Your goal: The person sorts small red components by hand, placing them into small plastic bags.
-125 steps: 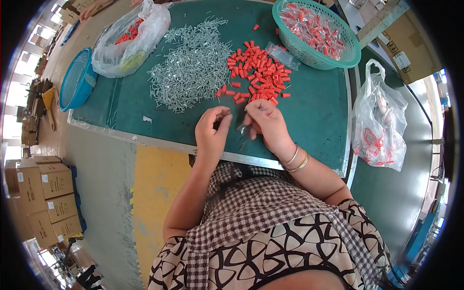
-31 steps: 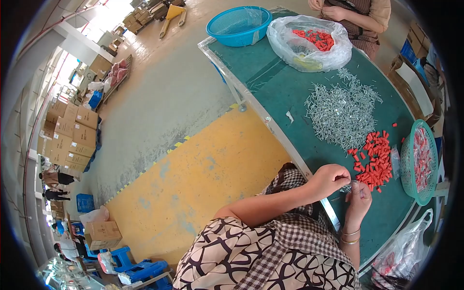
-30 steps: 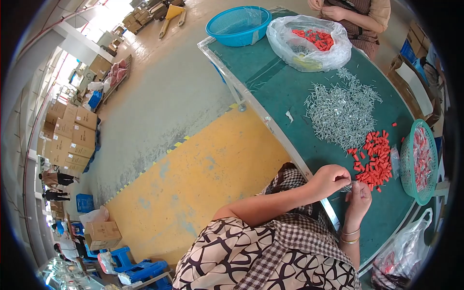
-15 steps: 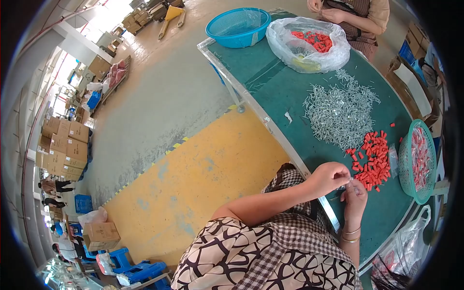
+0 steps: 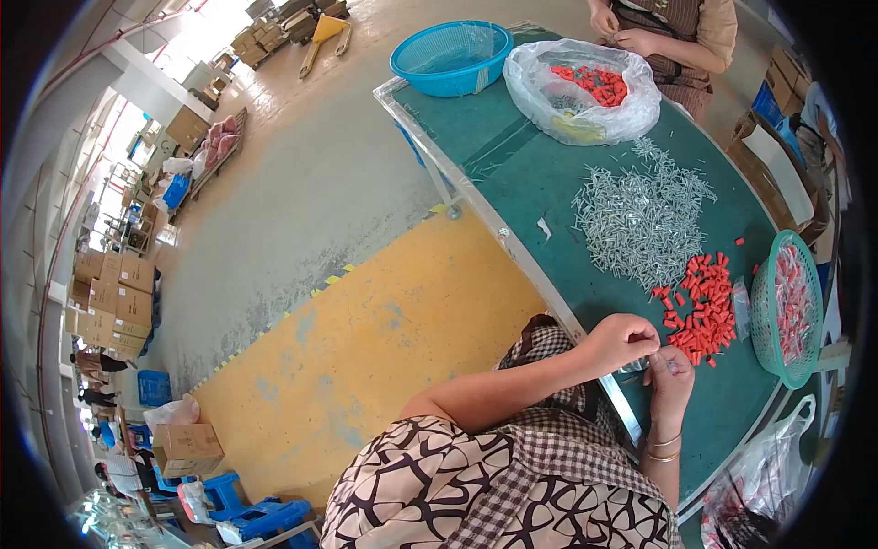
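My left hand (image 5: 625, 339) is closed in a pinch, thumb and fingertips together. Right beside it, fingertips nearly touching, my right hand (image 5: 670, 373) curls its fingers. A small clear plastic bag (image 5: 635, 364) shows partly below the left fingers and appears to run between both hands; its contents are hidden. Close beyond the hands lies a heap of red plastic plugs (image 5: 702, 316). Further up the green table spreads a large pile of metal screws (image 5: 640, 220).
A green basket (image 5: 780, 373) with bagged red pieces stands on the right. Beyond the screws sit an open plastic sack (image 5: 535, 91) holding red plugs and a blue basket (image 5: 439, 90). Across the table is a co-worker (image 5: 672, 46). A metal edge (image 5: 558, 306) borders the table.
My two hands have shifted very slightly, staying together at the fingertips. The bag shows a bit more below the left fingers. The co-worker's hands have moved a little.
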{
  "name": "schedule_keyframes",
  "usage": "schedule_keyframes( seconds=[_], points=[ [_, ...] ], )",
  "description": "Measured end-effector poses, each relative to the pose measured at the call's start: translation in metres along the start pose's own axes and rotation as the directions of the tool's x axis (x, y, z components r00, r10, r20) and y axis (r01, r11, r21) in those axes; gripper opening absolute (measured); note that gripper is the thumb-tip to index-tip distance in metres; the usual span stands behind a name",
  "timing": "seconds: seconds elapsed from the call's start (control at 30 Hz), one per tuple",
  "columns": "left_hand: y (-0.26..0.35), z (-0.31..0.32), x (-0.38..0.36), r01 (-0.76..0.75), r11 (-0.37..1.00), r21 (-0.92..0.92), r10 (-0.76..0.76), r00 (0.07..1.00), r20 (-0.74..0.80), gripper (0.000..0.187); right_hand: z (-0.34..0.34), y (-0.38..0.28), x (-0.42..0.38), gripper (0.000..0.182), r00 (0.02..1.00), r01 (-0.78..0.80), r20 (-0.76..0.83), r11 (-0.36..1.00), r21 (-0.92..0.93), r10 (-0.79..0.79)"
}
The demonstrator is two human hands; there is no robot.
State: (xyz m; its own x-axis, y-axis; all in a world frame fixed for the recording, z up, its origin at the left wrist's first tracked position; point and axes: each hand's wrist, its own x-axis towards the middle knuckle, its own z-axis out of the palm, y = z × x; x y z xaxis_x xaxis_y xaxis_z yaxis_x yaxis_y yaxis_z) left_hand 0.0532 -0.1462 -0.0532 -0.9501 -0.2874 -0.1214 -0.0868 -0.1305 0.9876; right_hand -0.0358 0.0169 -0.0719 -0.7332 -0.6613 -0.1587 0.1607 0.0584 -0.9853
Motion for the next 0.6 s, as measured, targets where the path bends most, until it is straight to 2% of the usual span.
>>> schedule_keyframes(
  seconds=[0.1, 0.23, 0.3, 0.4, 0.6],
  points=[
    [-0.0001, -0.0006, 0.0024, 0.013, 1.0, -0.026, -0.013, 1.0, 0.011, 0.014, 0.0013, -0.0023, 0.0003, 0.008, 1.0, 0.0, -0.002, 1.0, -0.005, 0.0],
    [0.0008, -0.0011, 0.0027, -0.063, 0.998, -0.012, 0.062, 0.998, -0.024, 0.013, 0.0037, -0.0047, 0.0018, 0.012, 0.994, -0.113, 0.029, 0.981, 0.16, 0.109],
    [-0.0001, -0.0033, 0.0038, -0.041, 0.999, -0.015, 0.041, 0.998, -0.037, 0.012, 0.0039, -0.0078, 0.0033, 0.015, 0.983, -0.185, 0.053, 0.943, 0.277, 0.177],
    [0.0013, -0.0066, 0.0029, -0.044, 0.999, -0.005, 0.044, 0.999, -0.022, 0.011, -0.0008, -0.008, 0.0049, 0.018, 0.97, -0.232, 0.136, 0.937, 0.26, 0.203],
    [-0.0012, -0.0093, 0.0054, -0.058, 0.998, 0.023, 0.058, 0.998, -0.008, 0.011, -0.0024, -0.0082, 0.0071, 0.014, 0.967, -0.236, 0.149, 0.942, 0.238, 0.205]
  ],
)
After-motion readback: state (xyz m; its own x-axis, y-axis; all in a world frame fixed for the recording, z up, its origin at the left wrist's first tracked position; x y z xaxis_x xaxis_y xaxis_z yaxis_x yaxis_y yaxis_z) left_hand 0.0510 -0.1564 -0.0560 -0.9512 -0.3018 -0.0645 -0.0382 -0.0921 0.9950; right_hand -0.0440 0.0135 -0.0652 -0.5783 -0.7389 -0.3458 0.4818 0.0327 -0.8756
